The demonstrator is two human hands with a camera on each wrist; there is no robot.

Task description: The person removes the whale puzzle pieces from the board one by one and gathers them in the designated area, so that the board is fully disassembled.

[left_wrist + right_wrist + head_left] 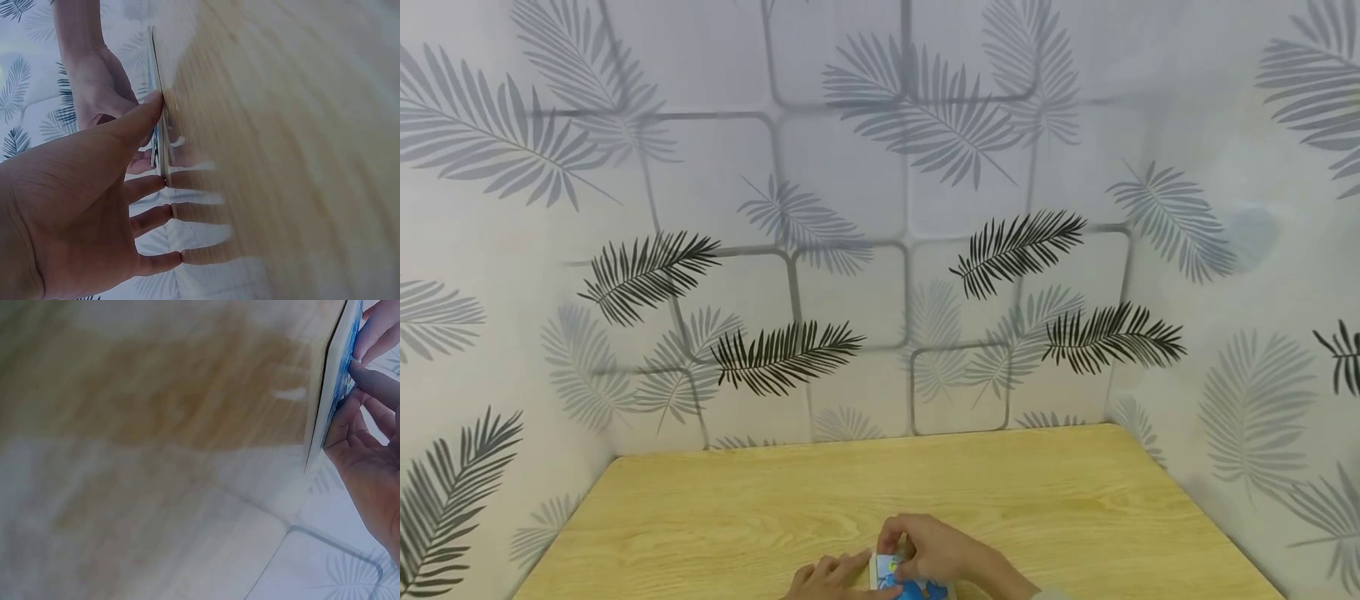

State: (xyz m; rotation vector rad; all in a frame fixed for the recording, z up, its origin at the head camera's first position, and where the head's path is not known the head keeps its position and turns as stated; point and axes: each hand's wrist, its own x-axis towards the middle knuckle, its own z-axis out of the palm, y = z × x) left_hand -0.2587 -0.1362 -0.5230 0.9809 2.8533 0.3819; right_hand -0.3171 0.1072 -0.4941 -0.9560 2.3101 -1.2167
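Down at the near edge of the wooden table (820, 492) lies a thin blue-and-white card (901, 583), flat on the top — its long axis cannot be told. Right hand (934, 550) curls over it, fingertips pinching its far edge; left hand (829, 577) rests spread, fingers straight — thumb against the card's side.

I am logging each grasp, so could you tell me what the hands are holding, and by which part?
A flat blue-and-white card on the table: the right hand pinches its far edge; the left hand touches its left edge.
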